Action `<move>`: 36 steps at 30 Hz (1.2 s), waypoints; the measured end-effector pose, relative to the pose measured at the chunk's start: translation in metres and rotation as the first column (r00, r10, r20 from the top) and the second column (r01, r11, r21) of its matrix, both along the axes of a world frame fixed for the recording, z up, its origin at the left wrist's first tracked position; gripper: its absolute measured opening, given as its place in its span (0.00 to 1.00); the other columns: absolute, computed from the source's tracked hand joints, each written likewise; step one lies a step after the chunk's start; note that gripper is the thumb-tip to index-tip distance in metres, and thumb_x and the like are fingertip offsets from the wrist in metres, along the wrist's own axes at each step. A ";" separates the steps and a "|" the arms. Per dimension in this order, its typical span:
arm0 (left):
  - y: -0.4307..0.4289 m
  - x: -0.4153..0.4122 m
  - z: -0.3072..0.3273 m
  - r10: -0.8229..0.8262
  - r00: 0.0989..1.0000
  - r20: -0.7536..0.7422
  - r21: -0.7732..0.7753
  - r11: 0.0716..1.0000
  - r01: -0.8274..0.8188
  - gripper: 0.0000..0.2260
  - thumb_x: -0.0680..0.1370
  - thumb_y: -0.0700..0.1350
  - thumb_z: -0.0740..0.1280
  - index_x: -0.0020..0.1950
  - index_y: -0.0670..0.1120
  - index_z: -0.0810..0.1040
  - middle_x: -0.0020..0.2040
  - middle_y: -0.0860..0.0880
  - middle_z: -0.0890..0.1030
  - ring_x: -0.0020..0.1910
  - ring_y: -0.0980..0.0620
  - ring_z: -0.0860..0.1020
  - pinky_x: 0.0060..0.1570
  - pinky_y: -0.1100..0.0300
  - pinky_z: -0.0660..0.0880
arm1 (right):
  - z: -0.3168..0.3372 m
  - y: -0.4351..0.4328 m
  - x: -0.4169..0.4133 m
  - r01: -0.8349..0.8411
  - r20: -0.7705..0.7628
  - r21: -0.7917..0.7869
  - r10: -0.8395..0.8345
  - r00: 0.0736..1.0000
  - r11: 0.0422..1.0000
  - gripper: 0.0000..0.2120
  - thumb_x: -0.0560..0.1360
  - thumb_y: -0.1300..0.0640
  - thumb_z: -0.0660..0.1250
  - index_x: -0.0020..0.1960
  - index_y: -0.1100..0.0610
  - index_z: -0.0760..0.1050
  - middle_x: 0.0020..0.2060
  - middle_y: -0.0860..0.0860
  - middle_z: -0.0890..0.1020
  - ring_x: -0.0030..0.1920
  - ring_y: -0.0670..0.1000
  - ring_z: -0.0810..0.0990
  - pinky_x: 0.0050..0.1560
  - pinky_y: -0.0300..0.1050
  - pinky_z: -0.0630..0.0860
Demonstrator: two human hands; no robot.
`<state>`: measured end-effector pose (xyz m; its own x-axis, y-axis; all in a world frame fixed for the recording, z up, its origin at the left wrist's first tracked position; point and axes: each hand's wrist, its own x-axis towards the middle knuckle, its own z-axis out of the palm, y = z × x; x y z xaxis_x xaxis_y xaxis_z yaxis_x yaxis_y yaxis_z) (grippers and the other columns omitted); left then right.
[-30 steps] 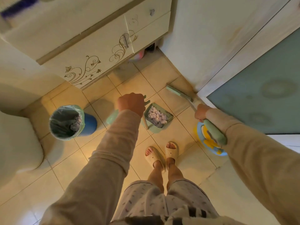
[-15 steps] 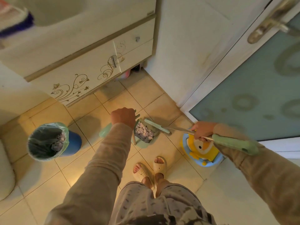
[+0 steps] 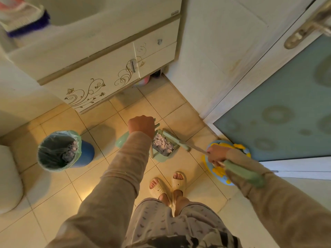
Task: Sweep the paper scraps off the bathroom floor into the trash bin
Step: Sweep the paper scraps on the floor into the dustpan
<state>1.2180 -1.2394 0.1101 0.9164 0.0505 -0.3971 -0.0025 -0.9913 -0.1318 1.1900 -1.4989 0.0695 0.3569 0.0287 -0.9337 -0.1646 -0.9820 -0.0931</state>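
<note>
My left hand (image 3: 141, 125) is closed around the handle of a pale green dustpan (image 3: 162, 157), held just above the tiled floor. Inside the pan lie several white paper scraps (image 3: 163, 144). My right hand (image 3: 215, 154) grips the metal shaft of a green broom, whose head (image 3: 174, 140) rests across the pan's right rim. A blue trash bin (image 3: 86, 153) with a green plastic liner stands to the left of the pan, with some scraps inside it.
A decorated vanity cabinet (image 3: 100, 81) runs along the far side. A white door frame and a frosted glass door (image 3: 279, 108) close off the right. A blue and yellow child's stool (image 3: 238, 148) sits by the door. A white toilet (image 3: 9, 178) is at the left edge.
The broom head has swung from the floor by the door onto the dustpan's rim. My right hand has moved left toward the pan. The view has shifted up and right.
</note>
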 end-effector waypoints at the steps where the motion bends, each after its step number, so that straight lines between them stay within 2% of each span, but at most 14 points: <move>1: 0.001 0.000 0.000 0.003 1.000 0.003 -0.001 1.000 -0.003 0.09 0.78 0.50 0.65 0.54 0.48 0.80 0.46 0.49 0.83 0.46 0.47 0.81 0.40 0.59 0.69 | 0.006 -0.012 0.004 0.117 -0.020 0.043 -0.117 0.993 0.992 0.06 0.74 0.67 0.60 0.50 0.64 0.72 0.25 0.53 0.71 0.20 0.47 0.69 0.22 0.36 0.65; 4: 0.003 0.000 0.001 0.011 1.000 0.006 0.000 1.000 -0.011 0.09 0.77 0.51 0.66 0.53 0.48 0.80 0.46 0.50 0.83 0.46 0.48 0.82 0.39 0.59 0.70 | 0.026 -0.038 0.006 0.304 -0.066 0.075 -0.300 0.952 0.950 0.14 0.75 0.66 0.58 0.60 0.66 0.71 0.20 0.52 0.69 0.16 0.45 0.66 0.21 0.33 0.63; 9: 0.008 -0.009 0.002 0.040 0.999 -0.002 -0.008 0.999 -0.040 0.08 0.78 0.50 0.65 0.53 0.48 0.80 0.46 0.50 0.83 0.46 0.48 0.81 0.40 0.59 0.70 | 0.026 -0.041 0.002 0.212 0.049 0.100 -0.218 0.975 0.972 0.21 0.74 0.67 0.59 0.66 0.70 0.67 0.21 0.53 0.70 0.17 0.46 0.67 0.18 0.34 0.65; 12: 0.006 -0.016 0.004 0.059 0.998 -0.025 -0.012 0.998 -0.059 0.08 0.78 0.48 0.65 0.54 0.48 0.80 0.47 0.50 0.83 0.48 0.48 0.81 0.41 0.59 0.70 | 0.018 -0.036 0.018 0.092 0.095 0.066 -0.098 0.991 0.994 0.16 0.74 0.67 0.59 0.60 0.70 0.72 0.23 0.53 0.71 0.22 0.48 0.68 0.21 0.35 0.66; 15: -0.002 -0.019 0.006 0.070 0.996 -0.046 -0.012 0.997 -0.071 0.10 0.79 0.50 0.63 0.55 0.47 0.79 0.47 0.49 0.82 0.48 0.48 0.81 0.45 0.58 0.74 | 0.002 -0.031 0.041 0.073 0.132 0.017 -0.075 0.988 0.997 0.02 0.73 0.68 0.59 0.43 0.66 0.70 0.23 0.54 0.71 0.23 0.49 0.68 0.25 0.36 0.66; 17: -0.006 -0.023 0.009 0.092 0.995 -0.045 0.008 0.996 -0.092 0.11 0.79 0.51 0.63 0.55 0.46 0.79 0.47 0.49 0.82 0.47 0.48 0.81 0.46 0.57 0.75 | -0.010 -0.029 0.053 0.063 0.162 -0.030 -0.057 0.985 0.998 0.09 0.72 0.67 0.59 0.34 0.62 0.65 0.18 0.52 0.73 0.21 0.48 0.70 0.27 0.38 0.66; 20: -0.010 -0.028 0.009 0.147 0.988 -0.046 0.024 0.989 -0.146 0.10 0.79 0.50 0.64 0.56 0.46 0.78 0.48 0.48 0.82 0.47 0.48 0.81 0.48 0.56 0.76 | -0.021 -0.034 0.063 -0.026 0.176 -0.073 0.038 0.984 0.997 0.18 0.73 0.67 0.59 0.30 0.57 0.55 0.07 0.47 0.67 0.24 0.49 0.72 0.28 0.39 0.68; 21: -0.011 -0.028 0.009 0.164 0.985 -0.048 0.029 0.986 -0.163 0.10 0.79 0.49 0.65 0.56 0.46 0.79 0.49 0.48 0.82 0.48 0.48 0.81 0.49 0.56 0.76 | -0.022 -0.037 0.066 -0.107 0.170 -0.081 0.120 0.978 0.991 0.18 0.73 0.67 0.59 0.29 0.57 0.55 0.08 0.48 0.68 0.26 0.50 0.72 0.30 0.40 0.69; 23: -0.016 -0.026 0.010 0.194 0.979 -0.056 0.042 0.981 -0.192 0.11 0.78 0.50 0.65 0.56 0.46 0.78 0.50 0.48 0.82 0.49 0.48 0.81 0.49 0.57 0.76 | -0.013 -0.047 0.071 -0.190 0.126 -0.078 0.199 0.972 0.979 0.17 0.73 0.67 0.60 0.30 0.56 0.58 0.18 0.51 0.72 0.22 0.48 0.75 0.27 0.38 0.69; 25: -0.023 -0.022 0.011 0.220 0.973 -0.065 0.049 0.975 -0.217 0.11 0.78 0.50 0.65 0.57 0.46 0.78 0.50 0.48 0.82 0.49 0.48 0.81 0.48 0.57 0.76 | 0.001 -0.063 0.083 -0.225 0.019 -0.031 0.225 0.974 0.974 0.13 0.73 0.68 0.60 0.32 0.59 0.62 0.25 0.54 0.69 0.12 0.42 0.70 0.19 0.35 0.66; 27: -0.026 -0.016 0.010 0.253 0.965 -0.070 0.046 0.967 -0.250 0.11 0.78 0.51 0.65 0.57 0.47 0.79 0.50 0.48 0.82 0.49 0.49 0.81 0.48 0.57 0.76 | 0.019 -0.083 0.101 -0.197 -0.076 0.010 0.198 0.977 0.980 0.01 0.74 0.69 0.59 0.43 0.65 0.69 0.25 0.55 0.68 0.12 0.43 0.67 0.17 0.33 0.63; 30: -0.020 -0.018 0.009 0.358 0.929 -0.094 0.031 0.934 -0.357 0.12 0.77 0.53 0.65 0.56 0.49 0.78 0.49 0.49 0.82 0.49 0.49 0.81 0.49 0.56 0.76 | 0.036 -0.112 0.121 -0.111 -0.094 0.029 0.113 0.989 0.993 0.12 0.75 0.66 0.60 0.57 0.66 0.73 0.26 0.54 0.68 0.17 0.44 0.66 0.20 0.34 0.65; 32: -0.016 -0.025 0.007 0.407 0.910 -0.082 0.037 0.913 -0.405 0.12 0.77 0.54 0.65 0.56 0.50 0.78 0.48 0.50 0.81 0.49 0.50 0.80 0.47 0.57 0.74 | 0.040 -0.119 0.126 -0.127 -0.080 0.047 0.131 0.988 0.991 0.19 0.75 0.67 0.60 0.65 0.69 0.69 0.27 0.54 0.69 0.17 0.43 0.67 0.19 0.33 0.65; 36: -0.034 -0.036 0.002 0.421 0.905 -0.053 0.079 0.906 -0.417 0.12 0.76 0.55 0.66 0.55 0.50 0.78 0.47 0.51 0.81 0.47 0.51 0.80 0.42 0.58 0.70 | 0.032 -0.106 0.128 -0.225 -0.016 0.084 0.227 0.974 0.971 0.21 0.74 0.69 0.60 0.66 0.72 0.67 0.26 0.55 0.69 0.15 0.42 0.69 0.18 0.32 0.66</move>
<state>1.1825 -1.2732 0.1119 0.7765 0.4511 -0.4399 0.4000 -0.8924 -0.2090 1.3180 -1.6053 0.1015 0.3086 0.1821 -0.9336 0.0571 -0.9833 -0.1729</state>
